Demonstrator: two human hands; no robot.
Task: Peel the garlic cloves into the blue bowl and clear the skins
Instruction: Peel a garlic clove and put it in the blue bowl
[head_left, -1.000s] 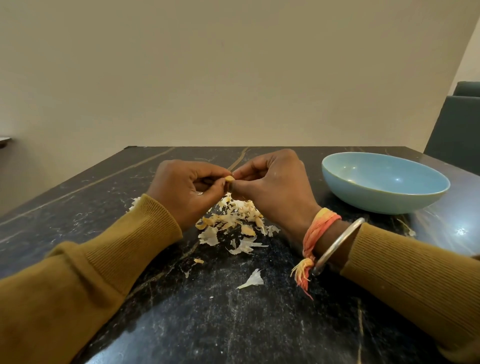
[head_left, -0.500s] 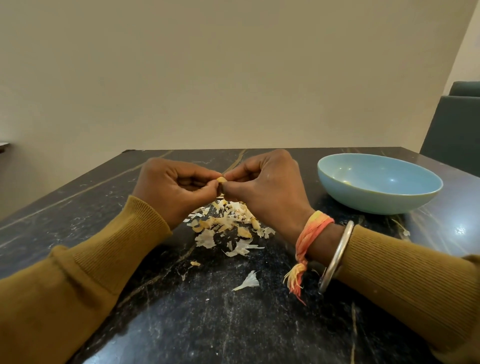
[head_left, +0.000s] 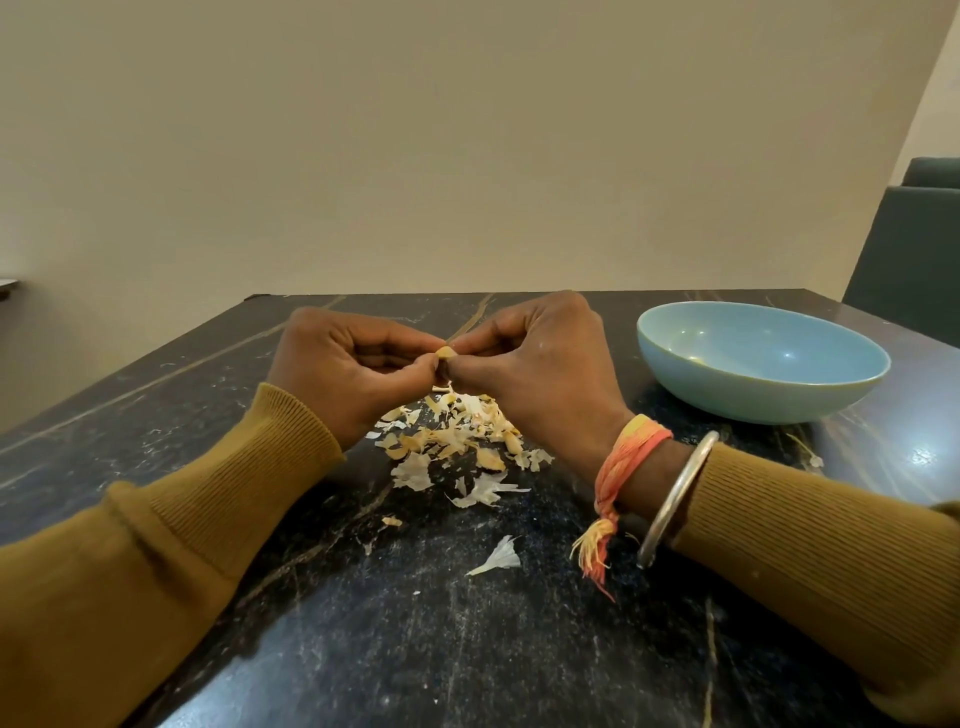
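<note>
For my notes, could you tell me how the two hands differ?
The right hand wears an orange thread and a metal bangle at the wrist; the left hand wears neither. The right hand is nearer the blue bowl than the left hand. Both pinch the garlic clove above the skins.

— What's on the arms?
— Long mustard-brown knit sleeves. The left sleeve (head_left: 156, 545) and right sleeve (head_left: 810, 535) match, each with a ribbed cuff.
— Anything past the cuffs?
— Just behind the right hand (head_left: 545, 374), there's an orange-and-yellow thread band (head_left: 628, 452) with a knotted, frayed tassel. Beside it is a plain silver bangle (head_left: 678, 499).
</note>
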